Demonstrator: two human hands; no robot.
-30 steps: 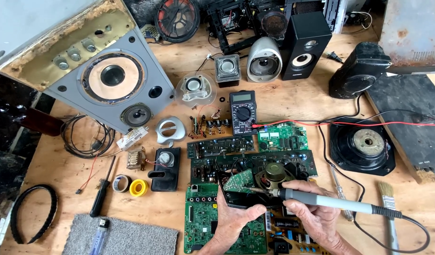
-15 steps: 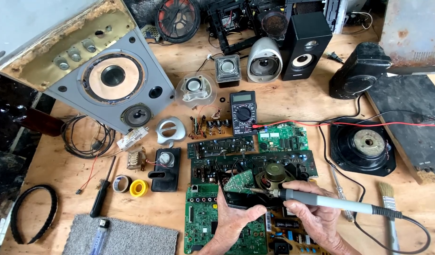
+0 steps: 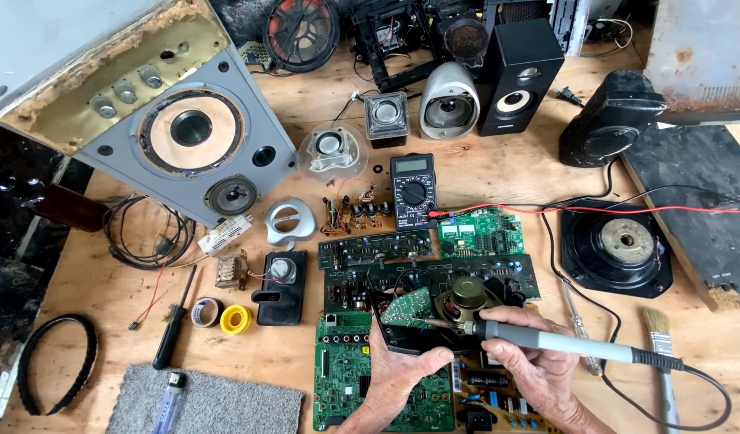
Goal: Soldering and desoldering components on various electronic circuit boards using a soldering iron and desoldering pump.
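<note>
Soldering iron on small board, lower centre

Soldering iron (image 3: 563, 344) sits lower right of centre, right hand (image 3: 539, 366) clamped around its grey handle, tip on a small green circuit board (image 3: 408, 307). Left hand (image 3: 398, 374) grips the black part under that board. Iron: light, stiff, hot tip, so hold the handle only. Board: thin, fragile, take by edges. Yellow tape roll (image 3: 235, 319) lower left on table (image 3: 498, 173); blue lighter (image 3: 169, 395) bottom left.

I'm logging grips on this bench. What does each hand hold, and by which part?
The right hand holds the grey soldering iron near its front end. The left hand grips the lower edge of a black housing.
</note>
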